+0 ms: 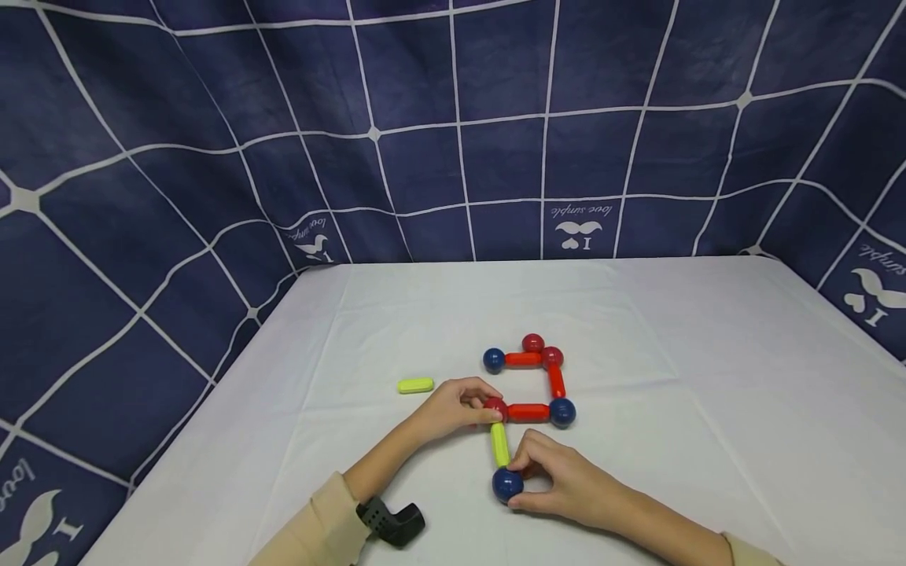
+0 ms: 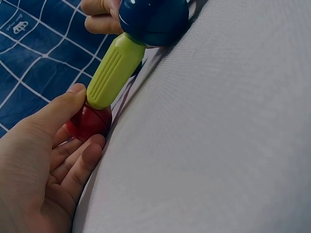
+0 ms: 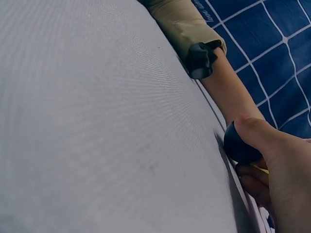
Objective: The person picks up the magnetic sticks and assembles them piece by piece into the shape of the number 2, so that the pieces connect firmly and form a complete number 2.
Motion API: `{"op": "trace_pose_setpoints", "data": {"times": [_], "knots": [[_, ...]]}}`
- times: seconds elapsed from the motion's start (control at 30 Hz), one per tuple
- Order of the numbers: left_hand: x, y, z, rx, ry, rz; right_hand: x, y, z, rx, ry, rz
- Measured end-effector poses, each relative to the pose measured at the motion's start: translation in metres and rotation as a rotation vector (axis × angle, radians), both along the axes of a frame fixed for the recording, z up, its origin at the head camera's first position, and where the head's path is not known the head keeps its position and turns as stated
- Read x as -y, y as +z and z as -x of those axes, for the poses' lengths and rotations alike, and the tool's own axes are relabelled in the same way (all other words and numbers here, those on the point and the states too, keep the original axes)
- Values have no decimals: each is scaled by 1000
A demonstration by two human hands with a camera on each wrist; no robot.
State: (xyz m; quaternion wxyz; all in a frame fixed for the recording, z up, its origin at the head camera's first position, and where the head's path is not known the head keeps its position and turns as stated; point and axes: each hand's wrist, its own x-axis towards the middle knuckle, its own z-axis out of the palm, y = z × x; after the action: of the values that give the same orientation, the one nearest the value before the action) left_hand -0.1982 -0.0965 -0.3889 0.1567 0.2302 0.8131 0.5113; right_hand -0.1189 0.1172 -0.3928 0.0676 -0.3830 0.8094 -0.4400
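My left hand [image 1: 456, 406] pinches a red ball [image 1: 497, 408] between thumb and fingers. A yellow-green rod [image 1: 500, 445] runs from that ball toward me and meets a dark blue ball [image 1: 506, 485]. The thumb and fingers of my right hand [image 1: 566, 479] grip this blue ball, which also shows in the right wrist view, partly covered by the thumb. In the left wrist view the yellow-green rod [image 2: 112, 73] touches both balls. Joined to the red ball, a red rod [image 1: 528, 413] leads right to another blue ball [image 1: 562, 412].
Beyond the hands, a red rod [image 1: 557, 380] links that blue ball to a red ball [image 1: 552, 358]. Another red rod [image 1: 524, 359] ends at a blue ball [image 1: 494, 360], with a red ball [image 1: 533, 343] beside it. A loose yellow-green rod [image 1: 415, 385] lies left on the white table [image 1: 396, 314].
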Motion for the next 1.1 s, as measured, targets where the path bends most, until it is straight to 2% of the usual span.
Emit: {"op": "trace_pose_setpoints", "data": {"times": [0.3, 0.43, 0.63, 0.77, 0.83, 1.0, 1.1], "knots": [[0, -3, 0, 13, -9, -13, 2, -4, 1, -27, -10, -2], [0, -3, -1, 19, -13, -12, 2, -4, 2, -10, -7, -12], [1, -3, -1, 21, -18, -6, -3, -2, 3, 12, 44, 12], [1, 0, -2, 20, -15, 13, -9, 6, 9, 24, -5, -7], [1, 1, -2, 22, -14, 17, -15, 10, 13, -9, -68, -27], [1, 1, -1, 37, -7, 20, -29, 13, 28, -237, -229, -30], [1, 1, 0, 46, -2, 28, -35, 13, 35, -317, -303, -41]]}}
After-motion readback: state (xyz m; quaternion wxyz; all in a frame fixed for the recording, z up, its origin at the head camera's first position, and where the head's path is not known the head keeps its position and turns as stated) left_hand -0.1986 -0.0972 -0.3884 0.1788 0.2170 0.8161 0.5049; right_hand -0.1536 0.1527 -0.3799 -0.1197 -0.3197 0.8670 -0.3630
